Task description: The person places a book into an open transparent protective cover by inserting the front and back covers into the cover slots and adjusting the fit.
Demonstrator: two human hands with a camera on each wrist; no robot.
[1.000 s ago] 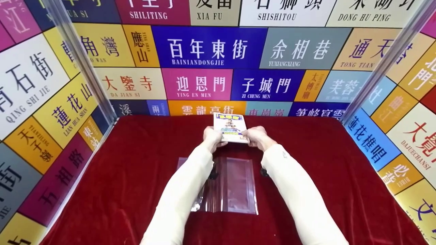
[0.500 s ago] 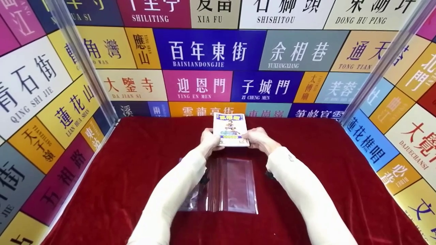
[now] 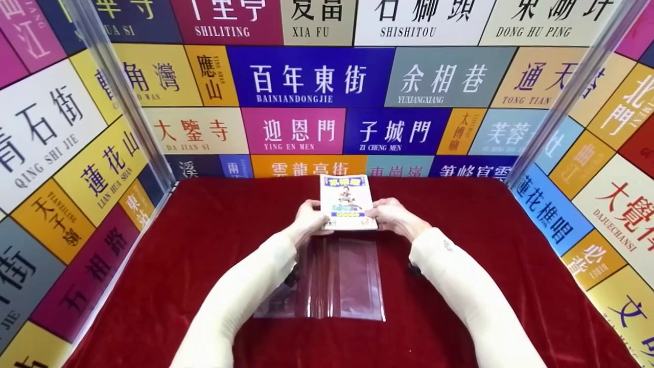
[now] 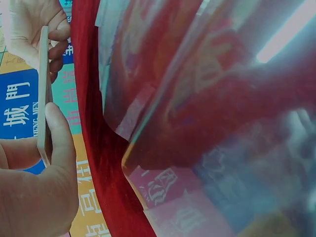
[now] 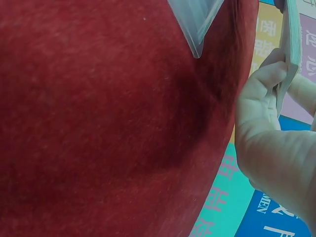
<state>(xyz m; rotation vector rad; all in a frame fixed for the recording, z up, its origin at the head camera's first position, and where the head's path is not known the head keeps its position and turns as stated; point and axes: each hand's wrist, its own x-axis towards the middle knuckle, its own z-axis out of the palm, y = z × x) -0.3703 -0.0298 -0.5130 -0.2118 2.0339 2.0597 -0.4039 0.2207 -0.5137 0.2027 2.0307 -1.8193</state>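
Note:
A small thin book (image 3: 347, 199) with a white cover, blue bands and a cartoon figure is held up between both hands in the head view. My left hand (image 3: 307, 220) grips its lower left edge, with the thumb on one face and fingers on the other. At the lower right edge, my right hand (image 3: 401, 217) pinches it the same way. Edge-on, the book (image 4: 44, 98) shows its pale pages in the left wrist view. Below the hands lies a clear plastic book cover (image 3: 352, 281), spread flat with a fold down its middle; the left sleeve hides part of it.
Red velvet cloth (image 3: 204, 245) covers the table. Panels (image 3: 311, 76) printed with colourful place names stand behind and at both sides. Clear upright posts (image 3: 567, 102) rise at the two back corners.
Both hands have drawn the book nearer to me and lower in the head view, and its cover faces me more fully. The plastic cover stays on the cloth.

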